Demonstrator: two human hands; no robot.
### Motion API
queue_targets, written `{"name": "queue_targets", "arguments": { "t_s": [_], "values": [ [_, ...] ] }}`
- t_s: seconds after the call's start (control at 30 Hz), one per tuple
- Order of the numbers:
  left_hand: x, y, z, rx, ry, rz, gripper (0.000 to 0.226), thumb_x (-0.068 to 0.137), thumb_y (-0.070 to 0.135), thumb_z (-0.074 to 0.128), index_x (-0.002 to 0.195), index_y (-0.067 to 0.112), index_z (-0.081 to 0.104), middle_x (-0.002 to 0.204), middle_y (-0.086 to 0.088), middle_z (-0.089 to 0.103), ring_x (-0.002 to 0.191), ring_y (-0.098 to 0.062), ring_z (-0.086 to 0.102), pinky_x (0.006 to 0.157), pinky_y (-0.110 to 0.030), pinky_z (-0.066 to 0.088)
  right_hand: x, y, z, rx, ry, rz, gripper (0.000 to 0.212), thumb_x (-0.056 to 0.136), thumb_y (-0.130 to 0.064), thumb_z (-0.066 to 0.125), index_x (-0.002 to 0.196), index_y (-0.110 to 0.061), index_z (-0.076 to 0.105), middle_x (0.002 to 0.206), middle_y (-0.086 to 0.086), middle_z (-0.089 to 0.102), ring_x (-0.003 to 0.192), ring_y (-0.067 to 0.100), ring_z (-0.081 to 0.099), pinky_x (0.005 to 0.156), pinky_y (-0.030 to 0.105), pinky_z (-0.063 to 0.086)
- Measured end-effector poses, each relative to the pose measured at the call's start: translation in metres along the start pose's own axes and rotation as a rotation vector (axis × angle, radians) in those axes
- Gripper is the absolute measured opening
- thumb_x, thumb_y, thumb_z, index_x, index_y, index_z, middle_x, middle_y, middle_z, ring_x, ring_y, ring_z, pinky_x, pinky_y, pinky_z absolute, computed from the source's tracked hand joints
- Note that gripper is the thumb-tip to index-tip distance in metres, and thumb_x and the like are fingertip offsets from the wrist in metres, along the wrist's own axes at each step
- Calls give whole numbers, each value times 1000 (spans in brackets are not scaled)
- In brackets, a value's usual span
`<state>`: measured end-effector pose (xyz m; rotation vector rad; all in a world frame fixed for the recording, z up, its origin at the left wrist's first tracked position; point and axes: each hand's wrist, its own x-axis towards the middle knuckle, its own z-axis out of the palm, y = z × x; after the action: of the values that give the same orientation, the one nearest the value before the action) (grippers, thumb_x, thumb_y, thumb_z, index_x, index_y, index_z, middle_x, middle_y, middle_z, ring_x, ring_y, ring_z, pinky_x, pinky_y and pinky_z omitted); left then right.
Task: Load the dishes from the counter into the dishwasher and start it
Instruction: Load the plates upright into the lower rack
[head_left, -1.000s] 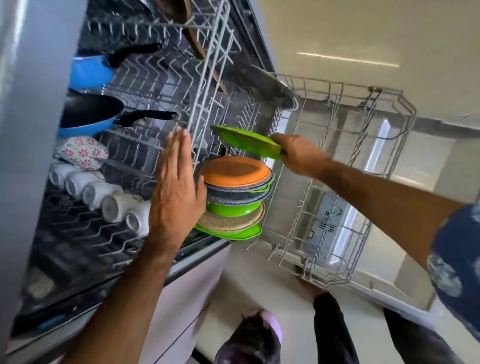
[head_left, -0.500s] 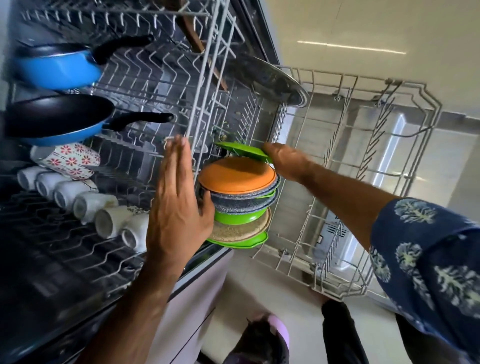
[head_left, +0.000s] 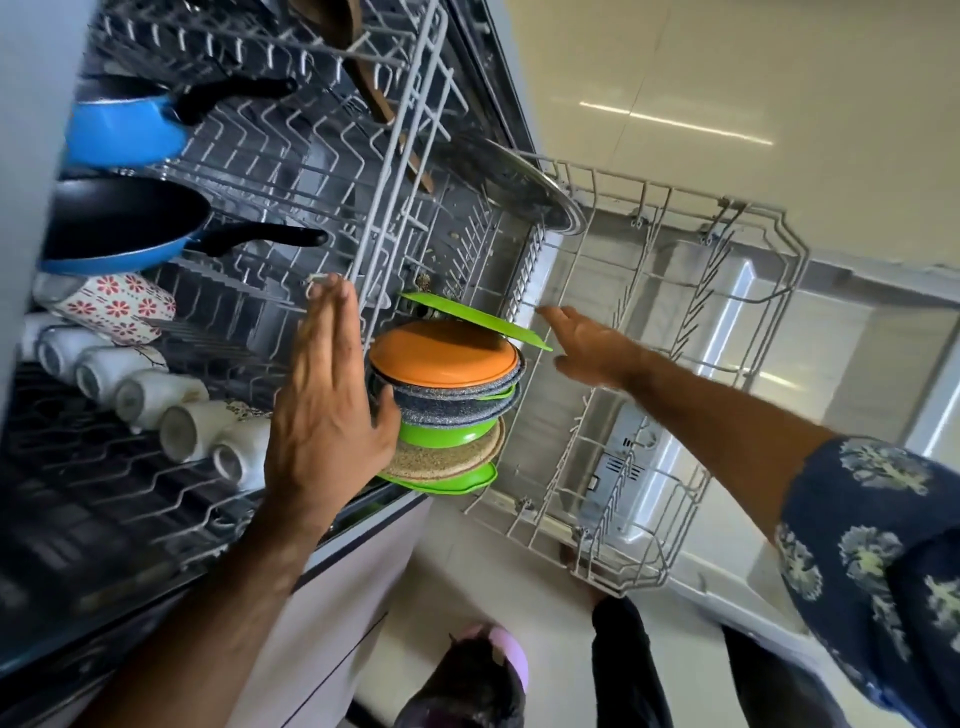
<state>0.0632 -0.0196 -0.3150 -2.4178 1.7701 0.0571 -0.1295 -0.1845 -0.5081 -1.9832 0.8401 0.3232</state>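
Presently, left hand (head_left: 324, 415) flat, fingers together, against stacked plates (head_left: 447, 400); right hand (head_left: 587, 345) fingers apart beside green plate (head_left: 472, 319).

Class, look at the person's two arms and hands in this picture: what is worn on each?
The left arm is bare as far as the frame shows: no sleeve, watch or ring is visible on the left hand. The right arm wears a dark blue short sleeve printed with pale leaf-like motifs; the forearm and right hand are bare, with no jewellery visible.
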Motion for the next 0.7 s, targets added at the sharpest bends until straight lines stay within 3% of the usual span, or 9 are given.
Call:
{"name": "queue_targets", "arguments": {
  "t_s": [0.13, 0.3, 0.37, 0.5, 0.57, 0.7],
  "values": [
    [-1, 5, -10, 92, -35, 7, 104, 88, 32, 65, 159, 4, -5, 168, -16, 3, 154, -27, 13, 124, -34, 16, -63, -9, -26, -72, -15, -70, 74, 93, -14, 61, 154, -12, 19, 151, 17, 37, 130, 35, 47, 106, 44, 44],
    [-9, 17, -38, 196, -197, -59, 109, 84, 38, 63, 158, 4, -9, 167, -18, -7, 155, -31, -1, 123, -56, 13, -131, -66, -78, -265, 28, -238, 70, 97, -34, 57, 154, -14, 20, 153, 13, 35, 134, 33, 43, 104, 47, 45],
    [-24, 36, -52, 191, -265, -98, 101, 85, 38, 60, 159, 5, 0, 167, -20, -8, 155, -35, -3, 122, -61, 9, -157, -87, -94, -391, -7, -277, 78, 97, -44, 54, 156, -15, 12, 160, 13, 24, 139, 34, 36, 107, 49, 42],
    [-90, 93, -82, 119, -419, -157, 82, 92, 44, 54, 158, 11, 17, 166, -21, 9, 153, -40, 12, 122, -60, 13, -217, -128, -105, -487, -94, -270, 94, 91, -54, 59, 157, -18, 3, 165, 14, 5, 145, 38, 26, 113, 53, 34],
    [-135, 121, -107, 55, -432, -171, 77, 94, 44, 49, 157, 11, 19, 166, -22, 11, 152, -43, 11, 121, -60, 14, -255, -148, -106, -541, -99, -310, 93, 90, -55, 58, 158, -18, 5, 165, 15, 3, 146, 38, 24, 115, 52, 30],
    [-233, 149, -152, -26, -397, -267, 78, 90, 45, 54, 154, 7, 31, 161, -21, 28, 147, -42, 28, 115, -60, 28, -322, -190, -96, -683, -135, -438, 89, 91, -58, 53, 158, -19, 9, 164, 13, 8, 147, 35, 21, 116, 55, 26]
  ]
}}
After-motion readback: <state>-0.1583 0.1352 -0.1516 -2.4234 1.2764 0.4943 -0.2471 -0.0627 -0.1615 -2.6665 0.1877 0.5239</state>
